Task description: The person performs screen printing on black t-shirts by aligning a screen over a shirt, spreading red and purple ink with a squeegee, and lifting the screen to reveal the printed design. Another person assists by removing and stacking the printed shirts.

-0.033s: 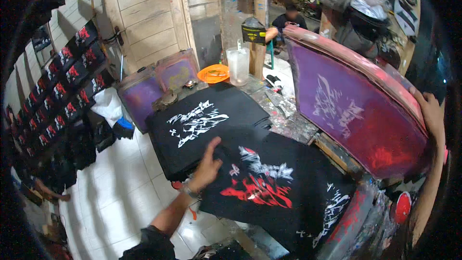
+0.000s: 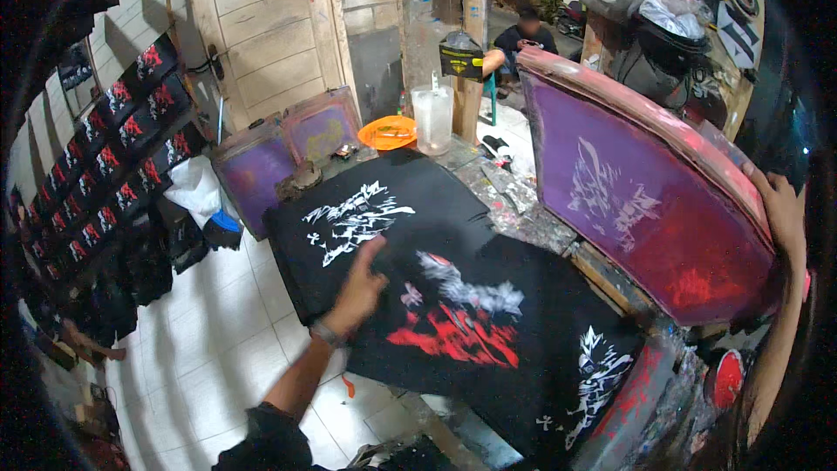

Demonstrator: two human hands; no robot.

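Note:
My left hand (image 2: 356,295) has its index finger stretched out and the other fingers curled at the edge of a black fabric piece (image 2: 471,392) printed in red and white. The piece moves with the hand, so it seems pinched there, though the grip itself is partly hidden. Beside it lies a stack of black fabric pieces (image 2: 305,288) with a white print on top. At the right, my right hand (image 2: 780,205) is wrapped over the upper edge of a raised screen-printing frame (image 2: 645,105). Its purple mesh (image 2: 567,131) carries the design and a red smear of ink.
A white-printed black piece (image 2: 602,375) lies at the lower right by a red paint pot (image 2: 724,379). Behind stand an orange bowl (image 2: 388,133), a plastic jug (image 2: 432,118) and two smaller screens (image 2: 253,174). Printed pieces (image 2: 109,157) hang at the left. A person (image 2: 523,35) sits beyond.
My left hand and the red-and-white printed piece have shifted left and slightly away from me, showing more of the white print at the lower right. My right hand and the frame stay put.

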